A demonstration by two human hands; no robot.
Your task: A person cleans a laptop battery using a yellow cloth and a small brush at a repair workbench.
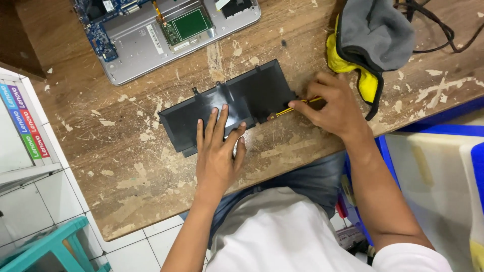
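A flat black laptop battery pack [252, 93] lies on the worn wooden table [151, 171], slanted from lower left to upper right. My left hand [218, 151] rests flat on its near middle, fingers spread, pressing it down. My right hand [333, 103] is at the pack's right end and grips a thin yellow-handled tool [292, 108], whose tip points left against the pack's near right edge.
An opened silver laptop [166, 35] with exposed circuit boards lies at the table's far side. A grey and yellow cloth [370, 38] and dark cables [443, 25] sit at the far right. A teal stool [45, 247] stands on the tiled floor at lower left; a blue and white bin [438, 166] stands at right.
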